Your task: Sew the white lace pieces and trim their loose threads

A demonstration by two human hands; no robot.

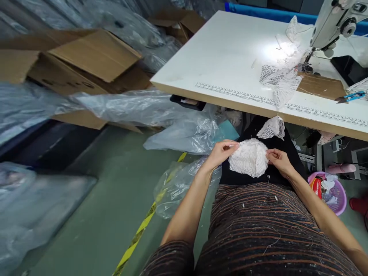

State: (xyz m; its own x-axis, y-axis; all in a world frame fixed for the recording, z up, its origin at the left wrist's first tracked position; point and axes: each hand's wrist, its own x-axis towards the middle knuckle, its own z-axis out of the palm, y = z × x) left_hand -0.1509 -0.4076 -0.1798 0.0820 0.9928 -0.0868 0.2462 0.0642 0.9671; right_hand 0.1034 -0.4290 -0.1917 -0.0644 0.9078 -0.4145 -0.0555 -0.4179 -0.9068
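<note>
A white lace piece (249, 159), shaped like a rounded cup, lies over my lap on black cloth. My left hand (222, 152) pinches its upper left edge between thumb and fingers. At its right edge, the fingers of my right hand (278, 160) are closed on the lace. Just above, a smaller scrap of white lace (272, 128) hangs below the table edge. More white lace (283, 82) trails across the tabletop from the sewing machine's needle area and over the front edge.
The white sewing table (212, 50) carries a sewing machine (330, 30), a printed ruler strip and blue thread snips (351, 97). Cardboard boxes (94, 53) and clear plastic bags (184, 126) crowd the left. A pink basket (341, 191) with scraps stands on the floor at right.
</note>
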